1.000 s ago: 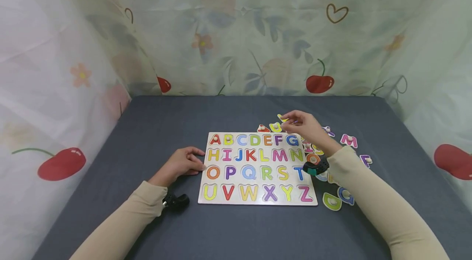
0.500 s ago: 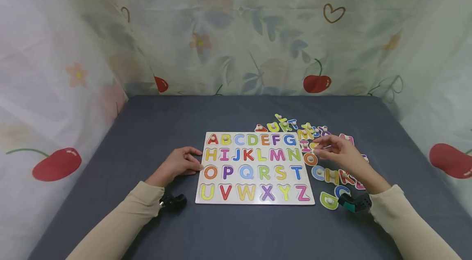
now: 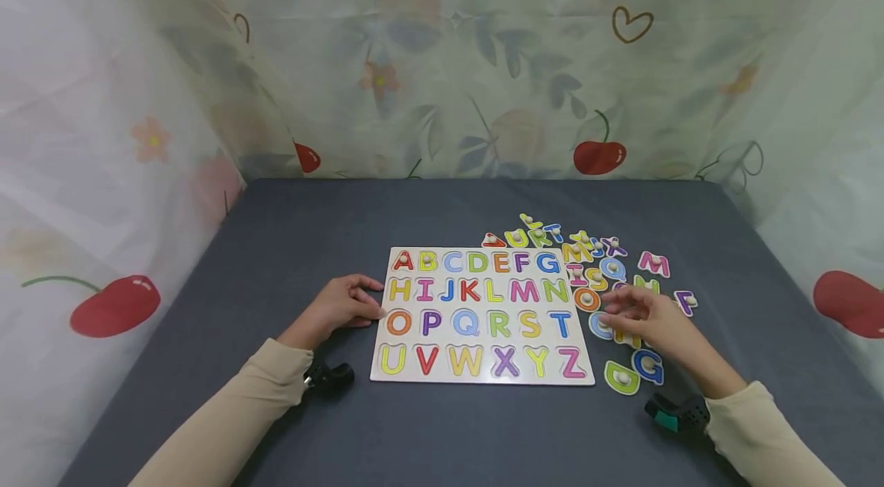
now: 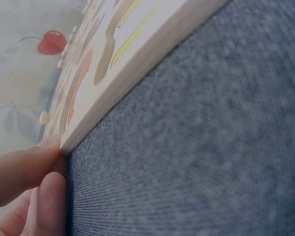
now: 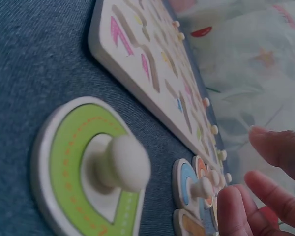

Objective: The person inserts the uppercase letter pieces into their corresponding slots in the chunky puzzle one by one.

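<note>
A white wooden alphabet puzzle board (image 3: 483,378) lies flat on the table. The A piece (image 3: 404,261) and B piece (image 3: 427,261), both with knobs, sit in its top row; the other letter recesses show no knobs. My left hand (image 3: 340,303) rests at the board's left edge, fingertips touching the side (image 4: 96,105). Over the loose letter pieces right of the board hovers my right hand (image 3: 649,318), fingers loosely bent and holding nothing. Nearest to it are the light-blue C piece (image 3: 600,326) and the orange O piece (image 3: 587,299). Some pieces are hidden beneath that hand.
Loose knobbed letters spread behind and right of the board, including a pink M (image 3: 653,264), a purple F (image 3: 686,303), a blue G (image 3: 648,366) and a green D (image 3: 621,378). A dark grey cloth (image 3: 442,433) covers the table. Patterned curtains (image 3: 442,88) hang around it.
My right hand has moved from the far pieces behind the board, rightward and nearer, to above the pieces at the board's right side. The left hand has stayed at the board's edge.
</note>
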A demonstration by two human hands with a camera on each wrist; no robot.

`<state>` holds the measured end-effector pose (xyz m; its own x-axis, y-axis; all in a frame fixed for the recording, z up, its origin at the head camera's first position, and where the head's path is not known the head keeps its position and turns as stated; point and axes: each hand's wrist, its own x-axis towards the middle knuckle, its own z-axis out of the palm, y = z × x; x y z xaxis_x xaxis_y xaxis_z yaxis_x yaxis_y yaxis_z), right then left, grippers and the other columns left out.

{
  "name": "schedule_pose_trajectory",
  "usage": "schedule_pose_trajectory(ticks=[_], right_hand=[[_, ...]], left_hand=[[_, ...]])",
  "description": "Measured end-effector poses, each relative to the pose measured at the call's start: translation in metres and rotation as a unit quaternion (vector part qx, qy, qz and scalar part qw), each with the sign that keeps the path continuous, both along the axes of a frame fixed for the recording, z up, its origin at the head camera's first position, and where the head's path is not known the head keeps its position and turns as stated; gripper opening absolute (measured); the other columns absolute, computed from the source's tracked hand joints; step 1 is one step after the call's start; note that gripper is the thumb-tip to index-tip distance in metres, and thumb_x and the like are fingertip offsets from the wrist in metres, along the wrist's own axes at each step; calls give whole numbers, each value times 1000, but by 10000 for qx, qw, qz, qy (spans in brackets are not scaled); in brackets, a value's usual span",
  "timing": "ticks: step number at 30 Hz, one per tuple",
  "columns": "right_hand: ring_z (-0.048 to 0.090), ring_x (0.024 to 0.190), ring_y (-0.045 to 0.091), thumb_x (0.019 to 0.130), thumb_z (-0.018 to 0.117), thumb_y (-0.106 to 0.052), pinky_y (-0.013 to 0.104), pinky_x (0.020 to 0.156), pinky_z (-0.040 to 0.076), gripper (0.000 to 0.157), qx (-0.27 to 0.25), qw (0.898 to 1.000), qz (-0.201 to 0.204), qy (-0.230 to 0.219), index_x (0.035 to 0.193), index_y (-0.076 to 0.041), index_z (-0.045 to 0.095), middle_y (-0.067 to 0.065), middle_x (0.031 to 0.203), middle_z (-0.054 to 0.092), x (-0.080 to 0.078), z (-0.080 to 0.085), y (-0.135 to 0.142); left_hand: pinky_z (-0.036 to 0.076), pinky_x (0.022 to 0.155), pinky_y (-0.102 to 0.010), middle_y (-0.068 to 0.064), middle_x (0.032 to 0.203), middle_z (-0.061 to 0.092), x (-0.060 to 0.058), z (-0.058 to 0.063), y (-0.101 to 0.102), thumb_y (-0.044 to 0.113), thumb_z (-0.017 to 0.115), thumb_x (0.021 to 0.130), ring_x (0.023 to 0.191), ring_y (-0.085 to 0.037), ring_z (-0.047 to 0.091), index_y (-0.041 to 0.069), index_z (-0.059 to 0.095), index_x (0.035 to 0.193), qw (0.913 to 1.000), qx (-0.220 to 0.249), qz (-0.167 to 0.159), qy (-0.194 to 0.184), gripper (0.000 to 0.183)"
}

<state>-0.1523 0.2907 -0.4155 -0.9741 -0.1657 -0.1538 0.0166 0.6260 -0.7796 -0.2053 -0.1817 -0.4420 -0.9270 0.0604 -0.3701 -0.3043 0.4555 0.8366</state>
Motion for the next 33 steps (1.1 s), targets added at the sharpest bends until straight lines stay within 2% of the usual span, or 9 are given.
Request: schedule_pose_trajectory(ticks=[5,11,17,27,33], right_hand=[[63,74,12,88,72,-29,26,64,54,48,20,9997,-23,-258,121,3,60,12,99,66,1,-4,1],[63,72,11,86,74,-27,25,63,54,45,141,9998,49,-145,118,4,63,10,96,66,-1,-7,1],[61,71,12,84,76,-28,23,62,52,44,431,9987,84,-272,114,1,65,7,92,64,-6,-9,1],[55,68,14,82,76,-17,23,56,48,28,677,9969,226,-338,102,1,67,5,81,60,-9,-6,-5],[56,67,14,84,74,-18,23,56,47,25,710,9966,252,-321,101,0,68,4,79,60,-8,-7,-4]], left_hand=[[55,62,-26,-5,80,67,0,0,1,7,81,76,67,-13,63,5,60,121,10000,-24,-1,13,49],[55,63,-26,-7,82,67,0,2,0,9,81,77,70,-15,63,7,60,121,10000,-36,5,-63,49],[55,62,-26,-5,80,66,0,0,0,7,81,76,67,-13,63,5,60,121,10000,10,0,-9,50],[55,61,-25,-4,78,66,-1,-1,1,5,81,76,66,-12,62,5,61,120,10000,-2,80,30,49],[55,60,-25,-4,78,66,-1,0,1,5,81,76,65,-12,62,6,61,120,10000,-12,99,4,48]])
